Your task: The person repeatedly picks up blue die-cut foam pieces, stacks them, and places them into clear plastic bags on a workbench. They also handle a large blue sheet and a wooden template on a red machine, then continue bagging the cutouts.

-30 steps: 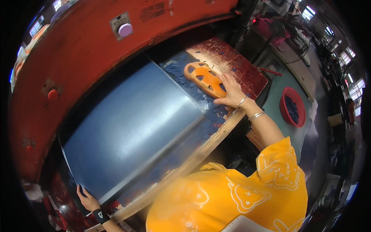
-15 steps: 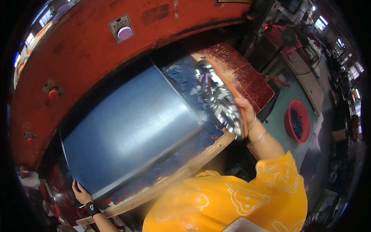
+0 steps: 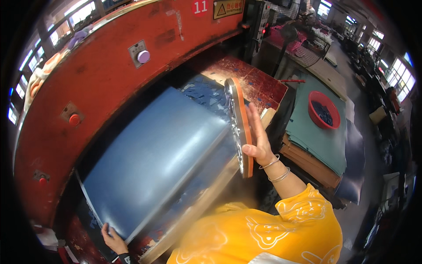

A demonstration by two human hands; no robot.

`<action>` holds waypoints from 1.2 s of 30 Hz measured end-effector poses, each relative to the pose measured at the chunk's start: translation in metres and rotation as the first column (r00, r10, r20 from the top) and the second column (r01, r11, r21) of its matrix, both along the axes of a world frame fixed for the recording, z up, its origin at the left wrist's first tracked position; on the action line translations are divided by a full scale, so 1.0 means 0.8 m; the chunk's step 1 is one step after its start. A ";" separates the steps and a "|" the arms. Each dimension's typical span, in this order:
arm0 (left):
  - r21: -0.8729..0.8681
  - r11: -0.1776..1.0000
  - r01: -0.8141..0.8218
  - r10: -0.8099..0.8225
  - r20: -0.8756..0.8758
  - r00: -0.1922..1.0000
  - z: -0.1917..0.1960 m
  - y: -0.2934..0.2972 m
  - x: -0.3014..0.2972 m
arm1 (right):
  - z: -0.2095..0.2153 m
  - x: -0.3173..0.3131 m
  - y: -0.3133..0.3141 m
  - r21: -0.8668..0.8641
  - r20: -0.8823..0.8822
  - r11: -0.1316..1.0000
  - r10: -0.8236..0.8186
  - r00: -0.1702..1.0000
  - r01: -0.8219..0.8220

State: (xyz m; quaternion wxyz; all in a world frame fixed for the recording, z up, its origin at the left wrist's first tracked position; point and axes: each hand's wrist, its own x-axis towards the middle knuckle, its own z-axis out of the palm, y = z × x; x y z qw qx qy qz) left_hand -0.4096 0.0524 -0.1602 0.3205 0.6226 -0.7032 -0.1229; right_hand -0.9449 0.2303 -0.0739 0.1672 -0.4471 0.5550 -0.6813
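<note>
My right hand (image 3: 259, 136) holds an oval cutting die (image 3: 241, 127) on edge, above the right end of a blue sheet (image 3: 154, 145). The thumb lies at the die's rim, and the fingers stretch along its orange backing. Its metal blade side faces left, seen edge-on. Over at the near left corner of the sheet, my left hand (image 3: 115, 243) has its fingers closed about the edge; the fingertips are partly hidden. Smooth and shiny, the sheet lies over the press table beneath a large red press beam (image 3: 101, 75).
Blue offcuts (image 3: 206, 94) litter the table past the sheet's right end. A wooden rail (image 3: 193, 211) runs along its near edge. To the right, a red basket (image 3: 314, 112) of dark scraps stands on stacked green sheets (image 3: 303, 143). Buttons, one of them red (image 3: 74, 119), stick out from the beam.
My right hand has turned the die from blades showing to nearly edge-on, its palm now against the backing. My left hand stays at the sheet's corner. The whole view has shifted.
</note>
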 end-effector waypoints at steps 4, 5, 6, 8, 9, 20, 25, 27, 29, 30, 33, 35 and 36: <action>0.053 0.994 0.092 -0.094 0.028 0.995 0.018 0.014 -0.013 | 0.031 0.096 -0.010 -0.189 0.049 0.967 0.184 0.982 -0.172; 0.017 0.990 0.142 -0.143 0.021 0.990 0.023 0.015 -0.017 | 0.038 0.116 -0.014 -0.093 -0.106 0.981 0.158 0.982 -0.168; 0.012 0.986 0.165 -0.165 0.023 0.986 0.029 0.016 -0.019 | 0.043 0.136 -0.020 0.003 -0.238 0.986 0.165 0.957 -0.169; 0.002 0.984 0.177 -0.177 0.040 0.983 0.037 0.016 -0.020 | 0.044 0.185 -0.044 0.088 -0.175 0.975 0.218 0.960 -0.206; 0.038 0.988 0.148 -0.150 0.053 0.987 0.039 0.019 -0.018 | 0.042 0.209 -0.062 0.130 -0.060 0.953 0.284 0.957 -0.274; 0.039 0.994 0.106 -0.107 0.013 0.994 0.036 0.003 0.000 | -0.013 0.415 -0.252 0.613 -0.593 0.782 0.547 0.591 -0.110; -0.084 0.984 0.157 -0.147 0.120 0.982 0.035 0.020 0.014 | -0.035 0.434 -0.266 0.615 -0.722 0.788 0.573 0.389 -0.019; -0.156 0.965 0.213 -0.201 0.088 0.976 0.031 0.020 0.018 | -0.035 0.427 -0.267 0.620 -0.750 0.784 0.582 0.313 0.028; -0.139 0.965 0.221 -0.216 0.054 0.975 0.026 0.018 0.020 | -0.033 0.421 -0.268 0.620 -0.717 0.781 0.604 0.348 -0.076; -0.117 0.967 0.228 -0.226 0.032 0.974 0.024 0.017 0.020 | -0.031 0.420 -0.269 0.611 -0.706 0.782 0.609 0.361 -0.125; -0.113 0.973 0.203 -0.205 0.001 0.979 0.021 0.017 0.019 | -0.028 0.424 -0.270 0.619 -0.703 0.777 0.614 0.359 -0.118; -0.108 0.975 0.196 -0.197 -0.008 0.980 0.022 0.018 0.018 | -0.029 0.431 -0.270 0.575 -0.732 0.807 0.581 0.355 -0.134; -0.109 0.975 0.192 -0.195 -0.013 0.981 0.023 0.018 0.017 | -0.030 0.434 -0.269 0.571 -0.735 0.809 0.579 0.354 -0.138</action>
